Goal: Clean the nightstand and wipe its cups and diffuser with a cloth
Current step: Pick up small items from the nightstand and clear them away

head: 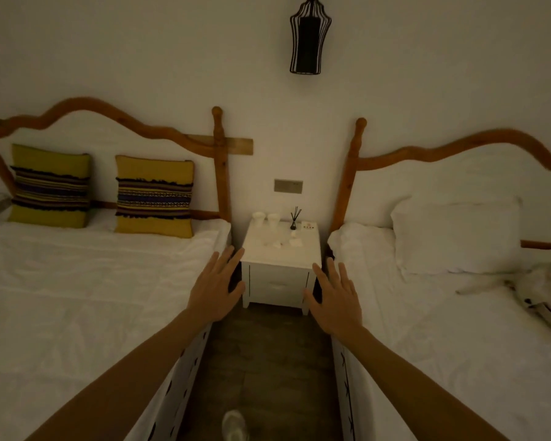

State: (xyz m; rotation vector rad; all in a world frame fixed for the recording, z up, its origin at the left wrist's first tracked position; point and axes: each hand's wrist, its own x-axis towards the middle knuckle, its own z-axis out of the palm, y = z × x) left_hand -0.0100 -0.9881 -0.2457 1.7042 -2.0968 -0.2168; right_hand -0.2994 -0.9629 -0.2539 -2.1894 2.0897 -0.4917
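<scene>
A small white nightstand stands against the wall between two beds. On its top, at the back, are two white cups and a dark reed diffuser. Small white scraps lie on the front part of the top. My left hand and my right hand reach forward with fingers spread, both short of the nightstand and holding nothing. No cloth is in view.
A white bed with two yellow striped cushions is on the left. Another white bed with a pillow is on the right. A narrow dark floor aisle leads to the nightstand. A black wire lamp hangs above.
</scene>
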